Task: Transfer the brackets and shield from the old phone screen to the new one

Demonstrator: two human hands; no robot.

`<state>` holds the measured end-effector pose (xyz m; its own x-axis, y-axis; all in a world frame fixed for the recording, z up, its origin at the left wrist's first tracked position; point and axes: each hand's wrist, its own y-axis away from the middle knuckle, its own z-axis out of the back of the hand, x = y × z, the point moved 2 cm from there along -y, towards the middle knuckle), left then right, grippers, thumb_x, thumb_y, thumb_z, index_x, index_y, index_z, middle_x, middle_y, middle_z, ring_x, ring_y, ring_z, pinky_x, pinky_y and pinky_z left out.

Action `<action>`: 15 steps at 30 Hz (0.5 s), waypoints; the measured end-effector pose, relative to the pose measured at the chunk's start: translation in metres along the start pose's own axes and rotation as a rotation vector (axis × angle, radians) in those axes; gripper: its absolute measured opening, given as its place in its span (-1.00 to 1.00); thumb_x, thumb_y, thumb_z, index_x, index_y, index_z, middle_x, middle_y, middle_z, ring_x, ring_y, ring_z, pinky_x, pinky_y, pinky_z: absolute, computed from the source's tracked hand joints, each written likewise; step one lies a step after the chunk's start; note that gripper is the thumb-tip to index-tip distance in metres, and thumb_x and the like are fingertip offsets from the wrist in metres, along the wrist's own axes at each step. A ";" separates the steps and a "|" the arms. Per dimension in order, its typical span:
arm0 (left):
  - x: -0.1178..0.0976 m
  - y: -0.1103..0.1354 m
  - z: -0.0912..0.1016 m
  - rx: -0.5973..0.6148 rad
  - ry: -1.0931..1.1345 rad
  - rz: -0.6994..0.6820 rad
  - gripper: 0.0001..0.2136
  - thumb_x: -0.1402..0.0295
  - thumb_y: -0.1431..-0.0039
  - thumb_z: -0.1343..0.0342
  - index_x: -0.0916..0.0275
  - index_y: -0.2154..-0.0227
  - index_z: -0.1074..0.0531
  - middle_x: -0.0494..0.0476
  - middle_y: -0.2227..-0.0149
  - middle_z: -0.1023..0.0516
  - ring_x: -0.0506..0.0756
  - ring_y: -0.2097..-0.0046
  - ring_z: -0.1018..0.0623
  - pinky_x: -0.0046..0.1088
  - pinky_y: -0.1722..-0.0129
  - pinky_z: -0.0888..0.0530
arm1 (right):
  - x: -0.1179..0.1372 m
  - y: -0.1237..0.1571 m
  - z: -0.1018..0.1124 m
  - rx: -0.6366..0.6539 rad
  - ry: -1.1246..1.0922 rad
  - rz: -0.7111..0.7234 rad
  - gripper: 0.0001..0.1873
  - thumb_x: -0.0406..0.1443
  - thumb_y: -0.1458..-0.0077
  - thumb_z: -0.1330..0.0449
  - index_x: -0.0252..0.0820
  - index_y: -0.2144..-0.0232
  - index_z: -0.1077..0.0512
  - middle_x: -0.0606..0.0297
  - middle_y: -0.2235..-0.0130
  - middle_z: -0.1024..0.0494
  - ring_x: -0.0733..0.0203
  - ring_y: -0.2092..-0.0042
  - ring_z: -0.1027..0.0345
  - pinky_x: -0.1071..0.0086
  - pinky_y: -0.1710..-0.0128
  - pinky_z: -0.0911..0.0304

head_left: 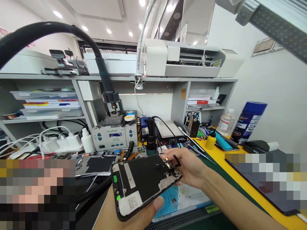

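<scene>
A phone screen assembly (145,180) is held tilted above the work surface, its dark inner side facing up. It has metal plates, a white label with a square code and two green marks at its left end. My left hand (141,218) supports it from below, with the thumb along the near edge. My right hand (188,167) grips the far right end, its fingers partly hidden behind the screen. A small black flex cable (177,160) sticks up there, close to my right fingers. Below lies a blue and white packet (171,201).
A hot-air rework station (115,135) stands behind, its black hose arching overhead on the left. Phone parts (100,164) lie to the left. A yellow bottle (211,140), blue spray can (249,123) and dark tablet (259,185) are on the right.
</scene>
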<state>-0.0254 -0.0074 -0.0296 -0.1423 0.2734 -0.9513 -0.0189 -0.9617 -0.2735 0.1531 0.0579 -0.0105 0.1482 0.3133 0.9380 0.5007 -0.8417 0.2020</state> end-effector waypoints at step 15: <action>-0.006 -0.016 -0.004 -0.363 0.045 -0.038 -0.43 0.19 0.02 -0.27 0.03 -0.09 -0.28 0.14 -0.08 -0.53 0.25 -0.16 -0.47 -0.06 -0.29 -0.24 | 0.027 0.010 0.041 -0.423 0.554 0.281 -0.73 -0.09 -0.14 -0.18 -0.19 0.36 -0.43 0.39 0.49 -0.44 0.35 0.53 -0.28 0.53 0.64 -0.09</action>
<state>-0.0200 0.0061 -0.0198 -0.1047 0.3170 -0.9426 0.3301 -0.8830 -0.3337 0.1974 0.0765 0.0055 -0.2846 -0.1115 0.9521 0.1207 -0.9895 -0.0798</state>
